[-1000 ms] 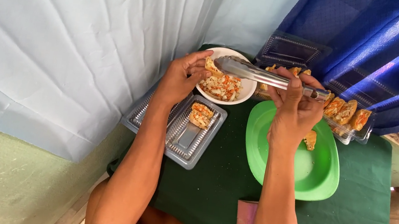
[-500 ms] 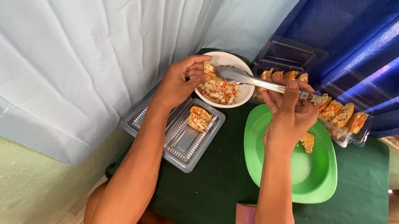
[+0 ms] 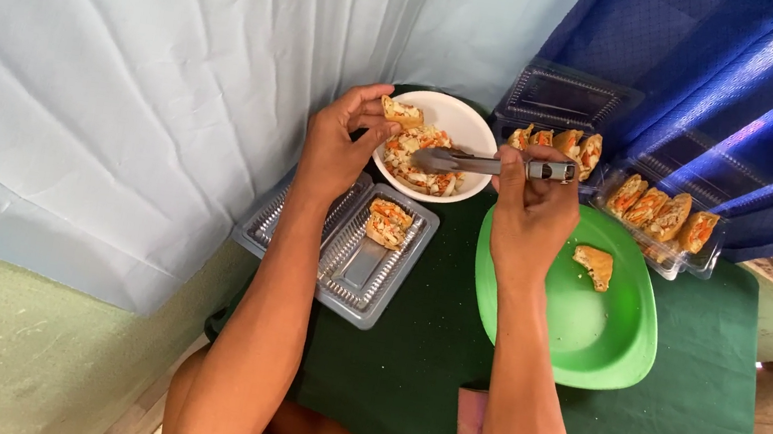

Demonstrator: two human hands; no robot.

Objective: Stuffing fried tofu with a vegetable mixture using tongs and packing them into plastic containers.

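The left hand (image 3: pixel 341 145) is raised over the near-left rim of the white bowl (image 3: pixel 461 117), its thumb and fingers pinched together on a stuffed pastry piece (image 3: pixel 402 112) that hangs just above the bowl's edge. The right hand (image 3: pixel 528 212) sits just right of the bowl, fist closed round the handle of a pair of metal tongs (image 3: pixel 489 165); the tongs lie level, their tips reaching left into the bowl and resting on the filling (image 3: pixel 420 156), a loose mix of orange and pale shreds. Whether the tong tips are pressed together cannot be told.

Just below the bowl lies an open clear plastic clamshell box (image 3: pixel 354 268), with one filled pastry (image 3: pixel 386 224) in the end nearest the bowl. To the right of the bowl, partly under the right hand, sits a green plate (image 3: pixel 590 346) holding a single unfilled pastry shell (image 3: pixel 594 266). Beyond the bowl's right side a clear tray holds a row of filled pastries (image 3: pixel 558 140), and farther right from the bowl a second clear tray (image 3: pixel 668 218) carries four more, touching the plate's far rim. Everything stands on a dark green tablecloth (image 3: pixel 710 424). A small pink thing (image 3: pixel 469 418) lies on the cloth well below the bowl, beside the right forearm. Pale blue cloth hangs left of the bowl, deep blue cloth (image 3: pixel 728 84) right of it.
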